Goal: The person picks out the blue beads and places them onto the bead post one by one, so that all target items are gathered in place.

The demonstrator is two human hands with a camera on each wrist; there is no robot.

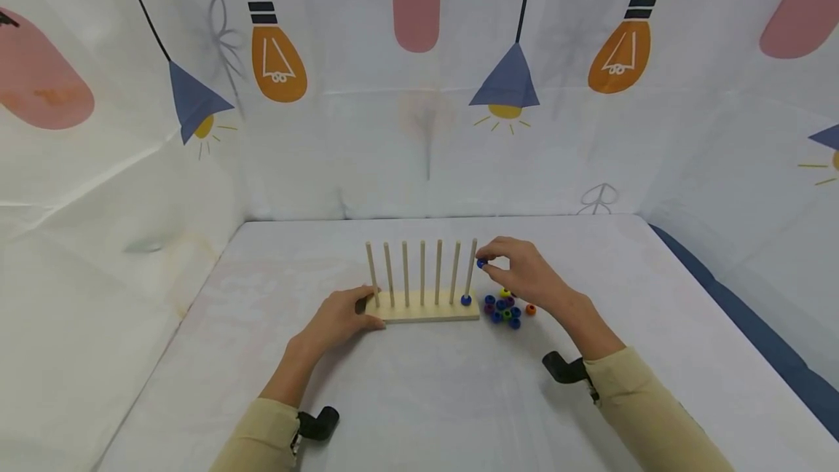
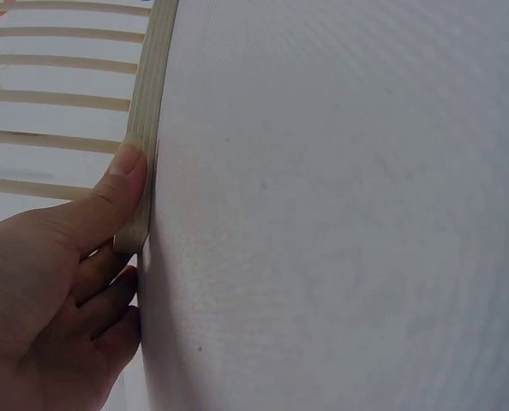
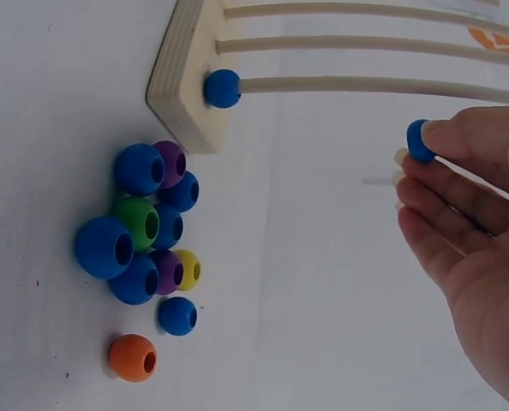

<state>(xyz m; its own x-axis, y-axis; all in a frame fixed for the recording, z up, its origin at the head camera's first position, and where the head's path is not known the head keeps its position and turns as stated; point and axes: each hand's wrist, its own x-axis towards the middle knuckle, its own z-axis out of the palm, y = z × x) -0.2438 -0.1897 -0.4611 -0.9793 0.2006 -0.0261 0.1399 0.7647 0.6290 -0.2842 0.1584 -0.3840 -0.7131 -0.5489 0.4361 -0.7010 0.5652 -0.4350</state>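
Note:
A pale wooden base [image 1: 426, 312] with a row of several upright pegs stands on the table. My left hand [image 1: 339, 319] grips its left end, the thumb [image 2: 128, 163] on the front edge and the other fingers behind and under the end. One blue bead [image 3: 223, 88] sits at the foot of the rightmost peg [image 1: 470, 268]. Between thumb and fingertips my right hand [image 1: 522, 268] pinches another blue bead [image 3: 421, 140], held beside the upper part of that peg and apart from it.
Right of the base lies a loose cluster of beads: several blue ones [image 3: 104, 247], a green bead [image 3: 136, 223], purple beads [image 3: 170, 163] and a yellow bead [image 3: 188, 269]. An orange bead [image 3: 133, 357] lies a little apart. Printed white cloth [image 1: 426, 130] hangs behind the table.

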